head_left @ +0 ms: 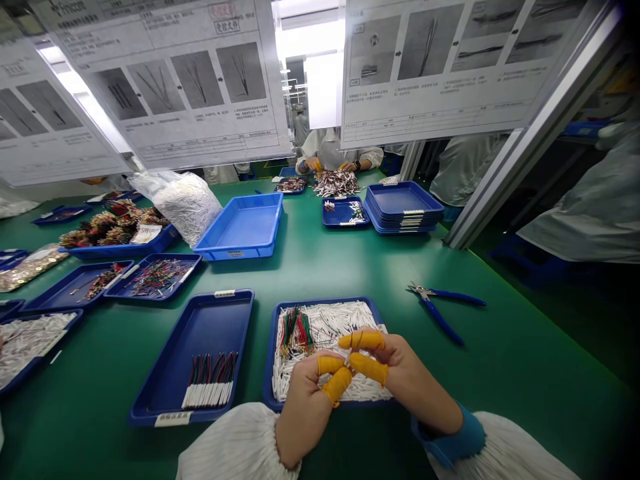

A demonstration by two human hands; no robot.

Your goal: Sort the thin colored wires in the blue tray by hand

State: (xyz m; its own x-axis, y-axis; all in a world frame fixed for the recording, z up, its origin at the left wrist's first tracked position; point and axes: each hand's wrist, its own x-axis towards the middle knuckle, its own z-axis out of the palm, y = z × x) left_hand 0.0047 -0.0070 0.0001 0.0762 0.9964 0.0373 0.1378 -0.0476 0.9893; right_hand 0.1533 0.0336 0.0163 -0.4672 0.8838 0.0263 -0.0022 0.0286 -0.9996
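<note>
My left hand (309, 403), with yellow finger cots on its thumb and finger, is closed in a pinch on what looks like a small white tube (347, 361). Close by on the right, my right hand (395, 365), also in yellow finger cots, pinches a thin dark wire (359, 341). The fingertips of both hands nearly meet, so most of the held pieces are hidden. Beneath them is a blue tray (270, 363) full of white tubes (350, 313). Red, green and black wires (299, 330) lie on the tubes at its left side.
To the left, a blue tray (210, 320) holds a row of wires in white tubes (209, 395). Blue-handled pliers (440, 303) lie open at right. Farther off are a light-blue bin (240, 223), stacked trays (404, 203) and a co-worker (333, 150). Printed sheets (195, 80) hang above.
</note>
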